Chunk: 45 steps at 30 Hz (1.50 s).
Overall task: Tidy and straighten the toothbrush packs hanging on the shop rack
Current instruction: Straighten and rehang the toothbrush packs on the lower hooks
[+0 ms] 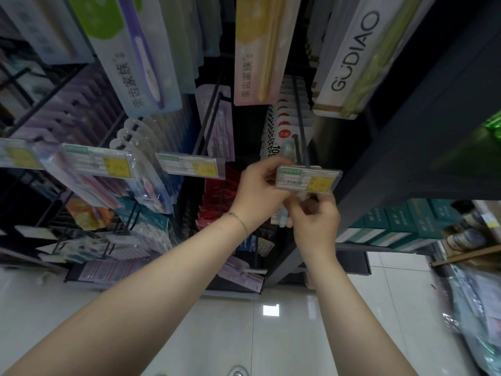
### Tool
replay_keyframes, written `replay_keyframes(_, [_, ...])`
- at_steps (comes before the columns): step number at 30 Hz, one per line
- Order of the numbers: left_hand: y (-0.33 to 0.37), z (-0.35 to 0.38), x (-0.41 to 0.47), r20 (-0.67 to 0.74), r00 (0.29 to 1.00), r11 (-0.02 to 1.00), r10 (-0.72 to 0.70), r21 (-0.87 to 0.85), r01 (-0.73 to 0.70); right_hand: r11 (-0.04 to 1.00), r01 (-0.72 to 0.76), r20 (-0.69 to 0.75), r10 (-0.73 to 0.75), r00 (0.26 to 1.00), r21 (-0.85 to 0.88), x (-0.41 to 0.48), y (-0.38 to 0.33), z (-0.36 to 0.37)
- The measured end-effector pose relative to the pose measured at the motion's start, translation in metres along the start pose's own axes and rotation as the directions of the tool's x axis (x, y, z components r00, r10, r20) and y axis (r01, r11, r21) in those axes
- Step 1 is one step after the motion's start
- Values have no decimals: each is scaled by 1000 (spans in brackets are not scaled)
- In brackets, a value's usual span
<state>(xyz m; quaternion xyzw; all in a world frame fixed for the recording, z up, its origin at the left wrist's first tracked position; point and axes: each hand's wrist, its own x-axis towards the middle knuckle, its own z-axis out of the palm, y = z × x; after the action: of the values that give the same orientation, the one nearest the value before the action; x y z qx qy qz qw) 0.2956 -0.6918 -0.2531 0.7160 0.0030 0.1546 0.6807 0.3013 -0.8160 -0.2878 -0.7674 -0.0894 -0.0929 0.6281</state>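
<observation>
Head | left hand point(259, 192) grips price tag point(309, 179) | right hand point(315, 222) pinches toothbrush pack point(280, 219)

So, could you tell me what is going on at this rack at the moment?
A person is working at the black wire hook on the rack's right side. Their left hand grips the left end of the clear plastic price label holder with a yellow sticker at the hook's tip. Their right hand, just below, seems to pinch a pale blue and white pack under that label. A row of white and red packs hangs further back on the hook.
</observation>
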Motion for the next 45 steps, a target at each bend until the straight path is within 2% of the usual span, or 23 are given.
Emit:
replay_keyframes(5, [1, 2, -2, -70, 992, 994, 103, 41, -100, 1000, 6, -4, -6, 1000, -24, -4, 1, -1])
replay_keyframes(13, [0, -8, 2, 18, 988, 985, 156, 77, -157, 996, 83, -14, -84, 996, -21, -3, -6, -7])
replay_keyframes(19, [1, -8, 6, 53, 972, 964, 228, 127, -233, 978, 118, 32, -114, 993, -174, -2, -7, -12])
replay_keyframes(28, [-6, -1, 7, -38, 991, 990, 131, 56, -128, 996, -84, 66, 84, 994, -2, 11, -5, 0])
replay_keyframes(33, [-6, -7, 0, -41, 998, 996, 52, 77, -49, 991, -136, 43, 135, 990, 3, 19, -1, 14])
replay_keyframes(37, [-9, -17, -7, -65, 996, 978, 60, 205, -46, 993, -105, 61, 109, 992, -62, 19, -6, 24])
replay_keyframes(40, [-13, -30, -14, -110, 991, 948, 80, 316, -41, 995, -82, 4, 83, 997, -55, 8, -2, 29])
replay_keyframes(45, [-25, -55, -28, -95, 993, 887, 73, 461, -21, 990, -51, -76, 41, 996, -130, -20, 4, 34])
